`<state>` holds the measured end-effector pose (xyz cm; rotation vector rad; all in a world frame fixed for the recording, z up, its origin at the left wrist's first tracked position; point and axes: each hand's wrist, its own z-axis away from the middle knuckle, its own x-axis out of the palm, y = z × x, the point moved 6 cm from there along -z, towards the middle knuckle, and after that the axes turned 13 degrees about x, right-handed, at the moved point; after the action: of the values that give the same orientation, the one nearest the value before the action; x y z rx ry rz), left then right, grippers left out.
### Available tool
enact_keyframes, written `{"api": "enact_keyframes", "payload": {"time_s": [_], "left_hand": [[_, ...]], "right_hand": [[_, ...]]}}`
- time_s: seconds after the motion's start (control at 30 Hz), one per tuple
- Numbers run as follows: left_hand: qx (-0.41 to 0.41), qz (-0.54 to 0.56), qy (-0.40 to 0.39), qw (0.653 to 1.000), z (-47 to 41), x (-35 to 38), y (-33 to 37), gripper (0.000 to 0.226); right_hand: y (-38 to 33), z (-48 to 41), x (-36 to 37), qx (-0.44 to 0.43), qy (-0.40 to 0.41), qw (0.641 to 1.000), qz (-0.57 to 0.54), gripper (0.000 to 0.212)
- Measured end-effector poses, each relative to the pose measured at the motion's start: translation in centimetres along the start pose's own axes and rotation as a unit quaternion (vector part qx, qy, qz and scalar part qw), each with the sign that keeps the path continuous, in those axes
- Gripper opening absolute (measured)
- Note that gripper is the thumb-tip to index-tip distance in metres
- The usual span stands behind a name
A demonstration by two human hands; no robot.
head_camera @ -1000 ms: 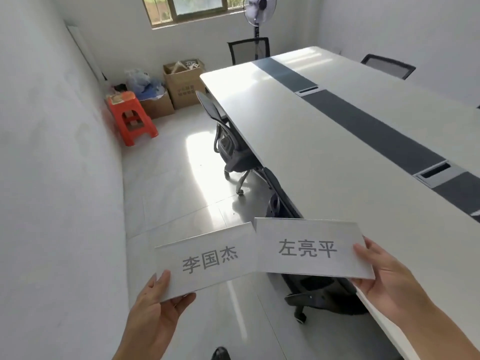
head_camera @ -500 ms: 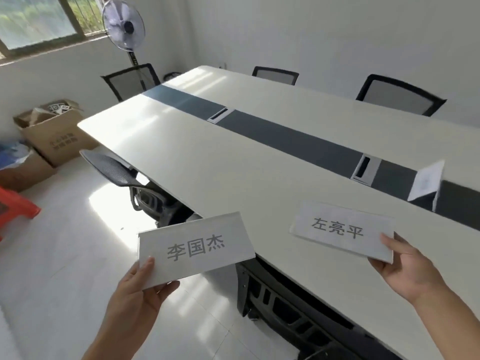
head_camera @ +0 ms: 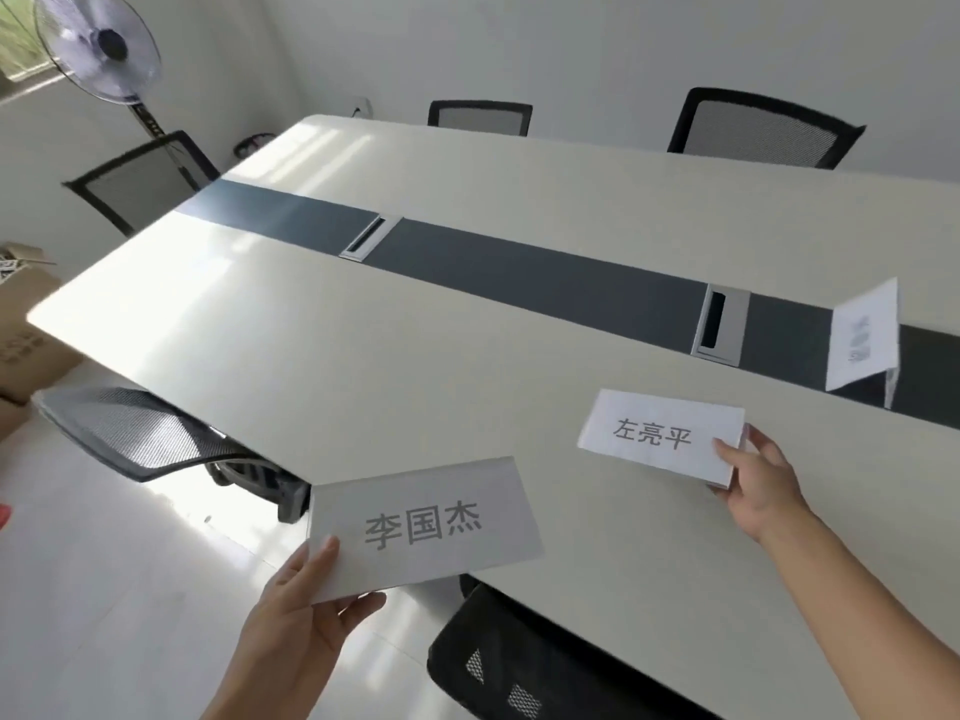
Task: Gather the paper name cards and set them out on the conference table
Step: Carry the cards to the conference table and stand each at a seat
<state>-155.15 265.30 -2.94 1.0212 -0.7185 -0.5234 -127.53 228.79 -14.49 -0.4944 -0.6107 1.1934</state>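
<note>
My left hand point(head_camera: 296, 631) pinches the lower left corner of a folded white name card point(head_camera: 423, 527) printed with grey characters, held over the near edge of the white conference table point(head_camera: 363, 356). My right hand point(head_camera: 756, 485) grips the right end of a second printed name card point(head_camera: 660, 436), held low over the tabletop. A third name card point(head_camera: 862, 340) stands upright like a tent on the table's dark centre strip at the far right.
Two metal cable hatches point(head_camera: 366, 239) point(head_camera: 719, 327) sit in the dark strip. Black mesh chairs stand around the table: near side point(head_camera: 140, 433) point(head_camera: 545, 662), far side point(head_camera: 480, 116) point(head_camera: 763, 127), left end point(head_camera: 140, 179). A standing fan point(head_camera: 98, 44) and cardboard boxes point(head_camera: 26, 324) are at left.
My view has swung right from the floor and wall onto the table. The two cards have moved apart; my right hand has carried its card out over the tabletop.
</note>
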Motion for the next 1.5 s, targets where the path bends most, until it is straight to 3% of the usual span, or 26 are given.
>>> {"api": "enact_keyframes", "payload": {"time_s": [0.2,0.4,0.63,0.73,0.8,0.87,0.97,1.03,1.1,1.3,1.5], "left_hand": [[-0.022,-0.022,0.007,0.999,-3.6,1.9,-0.6,0.024],[-0.057,-0.067,-0.019,0.996,-7.4,3.7,-1.3,0.022],[-0.072,-0.078,-0.076,0.991,-9.7,6.8,-2.5,0.024],[-0.08,-0.07,-0.081,0.991,-10.0,7.2,-2.7,0.024],[-0.082,-0.07,-0.073,0.991,-10.2,7.1,-2.8,0.023],[-0.082,-0.069,-0.062,0.992,-10.4,6.9,-3.0,0.023],[-0.086,-0.069,-0.049,0.993,-10.4,6.8,-3.4,0.023],[-0.09,-0.072,-0.04,0.993,-10.4,6.7,-3.6,0.029],[-0.092,-0.073,-0.033,0.992,-10.5,6.6,-3.6,0.035],[-0.084,-0.08,-0.031,0.993,-10.4,6.6,-3.0,0.024],[-0.085,-0.089,-0.012,0.992,-10.8,5.7,-3.0,0.024]], "right_hand": [[-0.1,-4.6,0.8,-0.059,0.055,0.988,0.134,0.053],[0.5,-6.4,-1.6,-0.125,0.112,0.923,0.346,0.045],[0.9,-7.0,-3.7,-0.13,0.163,0.866,0.455,0.042],[0.1,-6.1,-3.9,-0.147,0.21,0.797,0.547,0.053],[-1.1,-5.5,-3.2,-0.217,0.239,0.736,0.595,0.061],[-1.6,-5.5,-1.5,-0.288,0.214,0.692,0.627,0.063],[-1.2,-6.4,1.5,-0.281,0.146,0.648,0.692,0.049],[-1.5,-7.3,2.8,-0.266,0.123,0.644,0.707,0.038],[-2.8,-8.4,3.6,-0.268,0.121,0.663,0.689,0.036],[-8.0,-12.7,4.6,-0.25,0.172,0.689,0.658,0.038],[-11.2,-15.9,5.2,-0.269,0.204,0.675,0.656,0.037]]}}
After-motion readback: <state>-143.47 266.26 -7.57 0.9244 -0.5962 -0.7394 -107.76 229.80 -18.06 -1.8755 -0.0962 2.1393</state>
